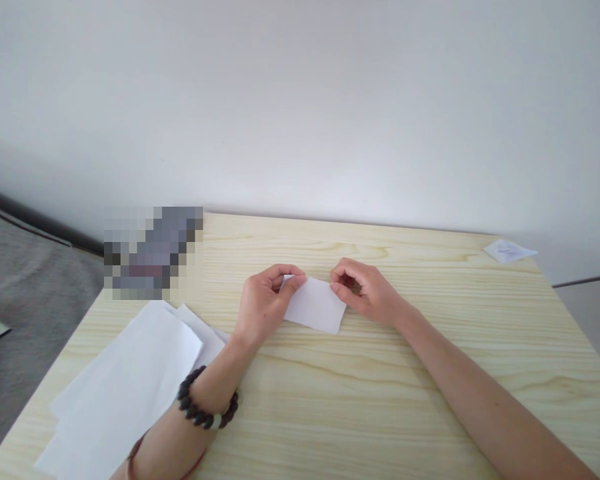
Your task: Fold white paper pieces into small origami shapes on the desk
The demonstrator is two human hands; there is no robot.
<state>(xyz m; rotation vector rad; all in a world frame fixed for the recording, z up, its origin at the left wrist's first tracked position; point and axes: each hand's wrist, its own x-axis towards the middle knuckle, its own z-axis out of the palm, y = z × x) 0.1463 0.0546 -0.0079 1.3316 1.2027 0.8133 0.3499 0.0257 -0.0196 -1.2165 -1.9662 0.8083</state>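
Observation:
A small white rectangle of paper (314,307) is held between my two hands, a little above or on the wooden table. My left hand (267,300) pinches its upper left corner between thumb and fingers. At the upper right corner, the thumb and curled index finger of my right hand (365,287) close on the paper's edge. The lower edge of the paper looks slightly uneven. A dark beaded bracelet (200,413) circles my left wrist.
Several white sheets (125,387) lie overlapping at the table's left, partly under my left forearm. A folded white paper piece (509,251) rests at the far right corner of the table (380,413). A pixelated dark object (155,253) is at the back left. Behind stands a white wall (300,107).

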